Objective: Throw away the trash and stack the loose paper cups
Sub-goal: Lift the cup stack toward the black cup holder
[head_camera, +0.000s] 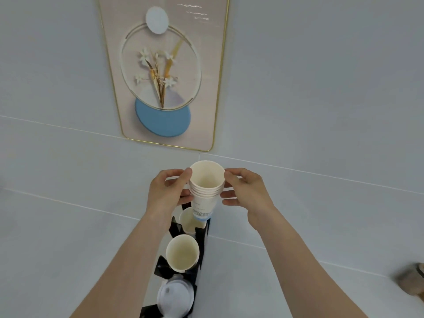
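A stack of several white paper cups [205, 189], open end up, is held between both hands above a black wall-mounted cup rack [202, 239]. My left hand [168, 191] grips the stack's left side with thumb near the top rim. My right hand [245, 191] touches its right side with thumb and fingertips. Below, a single paper cup [189, 222] sits in the rack's upper slot and another paper cup [182, 252] sits in the slot beneath it.
A white plastic cup or lid [175, 299] sits in the rack's lowest slot. A framed flower picture [164, 72] hangs on the pale tiled wall above. A blurred brown object [411, 280] shows at the right edge.
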`<action>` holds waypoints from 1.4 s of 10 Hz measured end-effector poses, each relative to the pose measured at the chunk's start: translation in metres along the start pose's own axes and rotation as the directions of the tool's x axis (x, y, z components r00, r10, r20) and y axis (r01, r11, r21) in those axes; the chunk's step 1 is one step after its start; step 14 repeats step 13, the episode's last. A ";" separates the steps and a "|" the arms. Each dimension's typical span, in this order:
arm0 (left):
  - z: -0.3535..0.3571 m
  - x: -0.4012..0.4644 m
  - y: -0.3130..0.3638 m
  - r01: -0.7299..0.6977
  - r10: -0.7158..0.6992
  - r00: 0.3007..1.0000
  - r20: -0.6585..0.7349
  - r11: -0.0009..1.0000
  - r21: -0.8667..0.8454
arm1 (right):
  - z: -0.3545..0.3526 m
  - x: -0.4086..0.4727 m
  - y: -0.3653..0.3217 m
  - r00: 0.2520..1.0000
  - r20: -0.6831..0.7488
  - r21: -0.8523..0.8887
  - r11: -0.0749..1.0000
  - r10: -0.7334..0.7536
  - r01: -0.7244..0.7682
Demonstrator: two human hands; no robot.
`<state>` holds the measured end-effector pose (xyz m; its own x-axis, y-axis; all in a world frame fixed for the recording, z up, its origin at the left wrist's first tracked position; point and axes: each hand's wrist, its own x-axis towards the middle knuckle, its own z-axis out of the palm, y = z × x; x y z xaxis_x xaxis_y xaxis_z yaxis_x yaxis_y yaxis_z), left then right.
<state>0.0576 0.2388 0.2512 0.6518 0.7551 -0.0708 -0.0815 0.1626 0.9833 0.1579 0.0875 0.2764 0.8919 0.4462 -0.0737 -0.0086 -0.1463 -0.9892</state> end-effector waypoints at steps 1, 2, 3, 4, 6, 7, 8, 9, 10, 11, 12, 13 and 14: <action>-0.003 0.002 -0.008 0.024 -0.023 1.000 -0.018 0.999 0.025 | 0.003 -0.001 0.010 0.999 0.003 -0.010 0.999 0.032 -0.032; -0.035 0.044 -0.023 0.069 -0.070 0.997 0.021 0.996 0.054 | 0.048 0.021 0.021 0.996 -0.054 -0.055 0.995 0.075 -0.078; -0.039 0.047 -0.040 0.095 -0.098 0.995 0.020 0.989 0.113 | 0.050 0.026 0.040 0.992 -0.079 -0.097 0.990 0.098 -0.105; -0.048 0.066 -0.065 0.138 -0.145 0.989 0.031 0.976 0.170 | 0.065 0.035 0.064 0.981 -0.124 -0.155 0.974 0.149 -0.168; -0.054 0.088 -0.108 0.250 -0.271 0.961 0.043 0.930 0.269 | 0.081 0.047 0.104 0.951 -0.195 -0.209 0.937 0.240 -0.279; -0.054 0.093 -0.121 0.304 -0.328 0.944 0.036 0.907 0.291 | 0.085 0.049 0.118 0.933 -0.220 -0.246 0.909 0.285 -0.336; -0.053 0.098 -0.130 0.324 -0.348 0.937 0.031 0.899 0.294 | 0.087 0.051 0.126 0.915 -0.266 -0.237 0.899 0.304 -0.367; -0.053 0.100 -0.133 0.334 -0.356 0.934 0.027 0.898 0.287 | 0.087 0.051 0.130 0.901 -0.296 -0.202 0.901 0.318 -0.385; -0.052 0.100 -0.133 0.343 -0.363 0.932 0.015 0.892 0.295 | 0.087 0.048 0.132 0.891 -0.313 -0.193 0.896 0.329 -0.399; -0.049 0.097 -0.128 0.334 -0.351 0.936 -0.004 0.886 0.323 | 0.087 0.046 0.130 0.887 -0.330 -0.232 0.883 0.323 -0.408; -0.040 0.095 -0.119 0.291 -0.311 0.950 -0.023 0.857 0.426 | 0.085 0.045 0.130 0.902 -0.312 -0.333 0.854 0.300 -0.399; -0.031 0.082 -0.105 0.185 -0.205 0.978 -0.025 0.819 0.543 | 0.079 0.037 0.124 0.922 -0.301 -0.485 0.793 0.243 -0.368; -0.031 0.082 -0.105 0.185 -0.205 0.978 -0.025 0.819 0.543 | 0.079 0.037 0.124 0.922 -0.301 -0.485 0.793 0.243 -0.368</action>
